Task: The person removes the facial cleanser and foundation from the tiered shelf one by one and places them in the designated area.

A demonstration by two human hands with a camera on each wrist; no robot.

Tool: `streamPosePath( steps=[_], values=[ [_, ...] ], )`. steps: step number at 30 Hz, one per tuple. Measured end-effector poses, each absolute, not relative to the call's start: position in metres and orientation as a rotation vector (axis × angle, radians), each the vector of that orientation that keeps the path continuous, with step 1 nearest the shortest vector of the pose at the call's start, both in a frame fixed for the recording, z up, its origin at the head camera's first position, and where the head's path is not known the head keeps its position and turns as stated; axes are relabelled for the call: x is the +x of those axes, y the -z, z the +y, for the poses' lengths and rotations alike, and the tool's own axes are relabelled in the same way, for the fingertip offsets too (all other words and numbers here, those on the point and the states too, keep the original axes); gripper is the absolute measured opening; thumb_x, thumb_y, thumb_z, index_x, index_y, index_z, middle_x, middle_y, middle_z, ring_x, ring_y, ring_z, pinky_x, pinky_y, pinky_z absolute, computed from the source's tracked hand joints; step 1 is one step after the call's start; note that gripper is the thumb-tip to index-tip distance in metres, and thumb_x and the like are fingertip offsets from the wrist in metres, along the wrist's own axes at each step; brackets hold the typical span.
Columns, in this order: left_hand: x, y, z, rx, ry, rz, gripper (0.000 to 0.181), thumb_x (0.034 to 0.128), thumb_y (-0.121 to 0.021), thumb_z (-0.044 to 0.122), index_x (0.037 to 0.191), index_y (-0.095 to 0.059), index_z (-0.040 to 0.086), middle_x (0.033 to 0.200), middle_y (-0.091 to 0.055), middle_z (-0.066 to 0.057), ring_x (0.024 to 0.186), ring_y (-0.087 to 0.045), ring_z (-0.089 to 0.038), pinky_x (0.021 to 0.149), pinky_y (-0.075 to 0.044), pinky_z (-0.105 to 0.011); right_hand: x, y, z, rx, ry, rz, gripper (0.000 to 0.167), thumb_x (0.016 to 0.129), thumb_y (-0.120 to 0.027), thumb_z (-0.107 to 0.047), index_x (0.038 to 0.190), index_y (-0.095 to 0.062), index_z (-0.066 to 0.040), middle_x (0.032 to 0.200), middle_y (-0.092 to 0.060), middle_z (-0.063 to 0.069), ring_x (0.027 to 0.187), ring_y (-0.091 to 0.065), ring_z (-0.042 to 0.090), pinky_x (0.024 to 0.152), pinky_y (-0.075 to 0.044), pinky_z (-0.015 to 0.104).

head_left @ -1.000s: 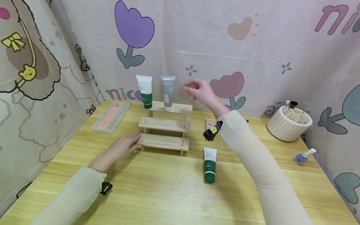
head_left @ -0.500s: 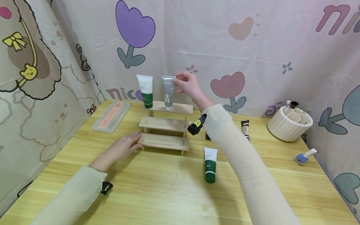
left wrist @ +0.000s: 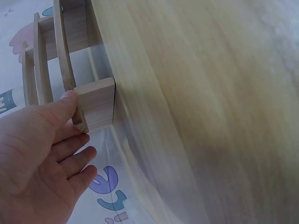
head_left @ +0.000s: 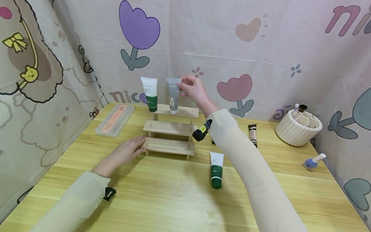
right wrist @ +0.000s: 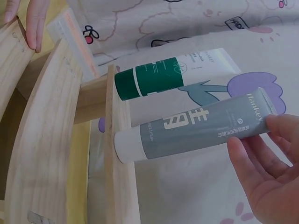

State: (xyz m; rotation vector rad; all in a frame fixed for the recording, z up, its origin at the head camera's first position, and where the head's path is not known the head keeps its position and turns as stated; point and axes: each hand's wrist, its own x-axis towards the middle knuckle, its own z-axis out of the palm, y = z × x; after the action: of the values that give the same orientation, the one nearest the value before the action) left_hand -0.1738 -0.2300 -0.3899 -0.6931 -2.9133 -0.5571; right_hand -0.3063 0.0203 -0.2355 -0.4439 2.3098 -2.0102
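Observation:
On the top step of a three-tier wooden display stand [head_left: 169, 128], a grey squeeze tube [head_left: 173, 96] stands upright on its white cap. My right hand [head_left: 195, 91] pinches that tube near its flat crimped end, as the right wrist view also shows. Left of it, on the same step, stands a white and green tube [head_left: 150, 95]. My left hand [head_left: 123, 156] grips the left end of the lowest step; in the left wrist view the thumb and fingers [left wrist: 83, 159] are at the board's edge. The two lower steps bear nothing.
A second white and green tube [head_left: 216, 170] lies on the table [head_left: 162, 199]. Further right are a striped tube [head_left: 253, 134], a nail polish bottle [head_left: 314, 161] and a ribbed white brush holder [head_left: 298, 127]. A clear flat case [head_left: 114, 120] lies back left.
My right hand has come left to the grey tube and taken hold of its upper end. In the last half second almost nothing moved. The left hand stayed at the stand.

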Motion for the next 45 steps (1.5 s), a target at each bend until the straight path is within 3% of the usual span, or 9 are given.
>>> streamPosePath(
  steps=[7, 16, 24, 31, 45],
  values=[
    [-0.175, 0.39, -0.23, -0.696, 0.554, -2.908, 0.05, 0.0885, -0.062, 0.014, 0.128, -0.045, -0.012, 0.133, -0.04, -0.029, 0.117, -0.043, -0.045, 0.097, -0.036, -0.054, -0.301, 0.239, 0.025, -0.468, 2.1, 2.275, 0.012, 0.09, -0.06, -0.007, 0.099, -0.058, 0.001, 0.093, -0.06, 0.011, 0.083, -0.061, 0.021, 0.077, -0.055, 0.032],
    [-0.173, 0.39, -0.23, -0.69, 0.563, -2.912, 0.05, 0.0886, -0.062, 0.014, 0.128, -0.044, -0.011, 0.133, -0.04, -0.029, 0.118, -0.042, -0.045, 0.098, -0.035, -0.054, -0.28, 0.251, 0.057, -0.481, 2.235, 2.23, 0.014, 0.088, -0.061, -0.003, 0.1, -0.059, 0.004, 0.093, -0.062, 0.014, 0.077, -0.062, 0.02, 0.078, -0.054, 0.036],
    [-0.173, 0.39, -0.23, -0.692, 0.554, -2.921, 0.05, 0.0891, -0.061, 0.014, 0.129, -0.044, -0.012, 0.133, -0.04, -0.03, 0.117, -0.042, -0.045, 0.098, -0.035, -0.055, -0.258, 0.264, 0.104, -0.47, 2.224, 2.261, 0.018, 0.089, -0.061, -0.005, 0.103, -0.058, 0.004, 0.089, -0.061, 0.01, 0.074, -0.062, 0.018, 0.073, -0.056, 0.031],
    [-0.174, 0.39, -0.23, -0.692, 0.547, -2.92, 0.05, 0.0892, -0.061, 0.014, 0.128, -0.044, -0.012, 0.132, -0.041, -0.03, 0.117, -0.043, -0.045, 0.097, -0.035, -0.055, -0.243, 0.287, 0.146, -0.427, 2.153, 2.321, 0.014, 0.091, -0.058, -0.008, 0.102, -0.056, 0.001, 0.087, -0.059, 0.008, 0.075, -0.061, 0.016, 0.074, -0.056, 0.034],
    [-0.173, 0.389, -0.229, -0.687, 0.549, -2.922, 0.049, 0.0891, -0.061, 0.014, 0.128, -0.045, -0.012, 0.132, -0.041, -0.029, 0.117, -0.043, -0.045, 0.097, -0.036, -0.055, -0.218, 0.343, 0.219, -0.226, 1.937, 2.368, 0.018, 0.092, -0.052, -0.004, 0.102, -0.049, 0.011, 0.082, -0.058, 0.007, 0.069, -0.06, 0.014, 0.069, -0.057, 0.034]
  ],
)
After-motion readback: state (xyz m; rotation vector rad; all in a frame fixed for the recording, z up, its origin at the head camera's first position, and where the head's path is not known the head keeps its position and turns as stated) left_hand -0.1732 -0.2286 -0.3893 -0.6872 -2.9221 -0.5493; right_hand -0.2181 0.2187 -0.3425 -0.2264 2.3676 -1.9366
